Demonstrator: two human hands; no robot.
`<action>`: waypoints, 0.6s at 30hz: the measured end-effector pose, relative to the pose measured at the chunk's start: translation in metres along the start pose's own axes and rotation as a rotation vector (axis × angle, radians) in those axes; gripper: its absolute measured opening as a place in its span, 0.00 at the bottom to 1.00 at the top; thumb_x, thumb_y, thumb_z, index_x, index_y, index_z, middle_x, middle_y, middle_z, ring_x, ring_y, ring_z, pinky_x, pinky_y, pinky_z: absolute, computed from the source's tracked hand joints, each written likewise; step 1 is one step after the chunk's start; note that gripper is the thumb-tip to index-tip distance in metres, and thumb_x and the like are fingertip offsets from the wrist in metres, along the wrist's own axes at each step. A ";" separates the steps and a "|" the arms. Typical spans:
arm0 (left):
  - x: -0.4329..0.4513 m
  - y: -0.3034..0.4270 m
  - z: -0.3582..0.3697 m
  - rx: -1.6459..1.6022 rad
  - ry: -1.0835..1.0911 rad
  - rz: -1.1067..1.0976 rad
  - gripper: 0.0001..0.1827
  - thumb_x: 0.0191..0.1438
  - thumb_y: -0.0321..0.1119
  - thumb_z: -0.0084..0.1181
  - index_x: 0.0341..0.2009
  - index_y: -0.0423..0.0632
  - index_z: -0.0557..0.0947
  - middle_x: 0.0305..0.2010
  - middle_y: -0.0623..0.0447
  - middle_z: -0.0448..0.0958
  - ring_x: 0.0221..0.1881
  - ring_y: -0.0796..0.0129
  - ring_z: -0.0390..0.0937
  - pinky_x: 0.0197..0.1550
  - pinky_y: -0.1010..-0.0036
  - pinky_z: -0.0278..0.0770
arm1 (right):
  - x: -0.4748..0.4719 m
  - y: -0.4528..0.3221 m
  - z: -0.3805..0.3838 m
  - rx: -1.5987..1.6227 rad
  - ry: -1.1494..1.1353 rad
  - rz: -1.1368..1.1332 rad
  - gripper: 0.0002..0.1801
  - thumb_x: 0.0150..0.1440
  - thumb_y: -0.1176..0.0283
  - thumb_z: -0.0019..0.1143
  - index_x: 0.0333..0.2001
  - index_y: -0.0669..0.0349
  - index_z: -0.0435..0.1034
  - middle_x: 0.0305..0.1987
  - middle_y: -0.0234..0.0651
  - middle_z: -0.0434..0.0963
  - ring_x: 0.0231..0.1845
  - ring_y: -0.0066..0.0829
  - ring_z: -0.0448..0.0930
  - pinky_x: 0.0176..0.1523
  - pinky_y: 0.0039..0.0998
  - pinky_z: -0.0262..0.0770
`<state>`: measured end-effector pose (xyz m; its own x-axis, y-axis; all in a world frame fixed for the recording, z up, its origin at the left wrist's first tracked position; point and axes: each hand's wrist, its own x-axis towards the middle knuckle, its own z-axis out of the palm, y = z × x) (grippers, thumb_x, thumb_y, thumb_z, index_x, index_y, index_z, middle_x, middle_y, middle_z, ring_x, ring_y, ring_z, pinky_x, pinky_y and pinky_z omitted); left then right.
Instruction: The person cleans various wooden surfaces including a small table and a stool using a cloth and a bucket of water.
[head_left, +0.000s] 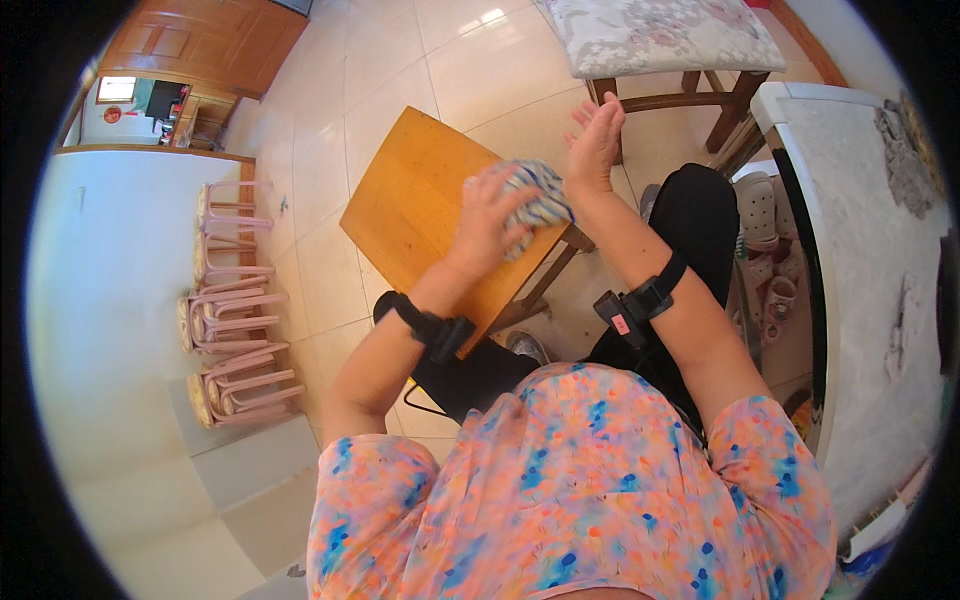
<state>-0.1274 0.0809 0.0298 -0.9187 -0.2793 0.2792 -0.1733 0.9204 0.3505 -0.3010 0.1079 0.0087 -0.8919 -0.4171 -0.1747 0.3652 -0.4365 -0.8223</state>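
Note:
Before me stands a small wooden stool (405, 195) with a smooth, honey-coloured top and darker legs. My left hand (487, 217) grips a crumpled cloth (541, 187) striped in white, blue and yellowish tones. The cloth lies over the stool's right edge, and hand and cloth are slightly blurred. My right hand (595, 146) is raised just beyond that edge, beside the cloth. It holds nothing, its palm turned toward the stool and its fingers extended. Each forearm wears a black strap with a small device.
A fabric-covered seat (667, 34) on dark wooden legs stands ahead at right. Close on my right is a pale table (862, 247) bearing a grey cloth (904, 161), with clogs (756, 210) beneath. Several pink-legged stools (232, 322) line the left wall.

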 end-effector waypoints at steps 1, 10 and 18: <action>-0.009 0.013 -0.002 -0.010 -0.085 0.043 0.31 0.31 0.25 0.64 0.46 0.56 0.77 0.59 0.47 0.63 0.61 0.46 0.57 0.61 0.55 0.56 | 0.001 -0.003 -0.001 0.031 0.034 0.023 0.33 0.62 0.47 0.27 0.61 0.62 0.48 0.54 0.43 0.62 0.52 0.35 0.68 0.52 0.35 0.66; -0.119 -0.004 -0.062 -0.090 -0.298 -0.028 0.31 0.26 0.26 0.64 0.43 0.54 0.78 0.60 0.49 0.63 0.61 0.45 0.58 0.60 0.53 0.56 | 0.006 0.021 -0.008 -0.243 -0.121 0.014 0.27 0.63 0.52 0.29 0.58 0.60 0.53 0.53 0.45 0.66 0.52 0.37 0.68 0.52 0.37 0.67; -0.176 -0.060 -0.081 0.058 0.233 -0.654 0.27 0.39 0.21 0.62 0.48 0.50 0.76 0.60 0.41 0.63 0.59 0.47 0.62 0.61 0.63 0.61 | -0.025 0.028 -0.013 -0.884 -0.630 -0.770 0.23 0.58 0.62 0.46 0.53 0.64 0.61 0.50 0.51 0.69 0.53 0.47 0.68 0.56 0.39 0.64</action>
<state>0.0738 0.0532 0.0324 -0.5205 -0.8266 0.2140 -0.6895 0.5547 0.4657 -0.2721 0.1160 -0.0168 -0.4292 -0.6986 0.5725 -0.6822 -0.1646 -0.7123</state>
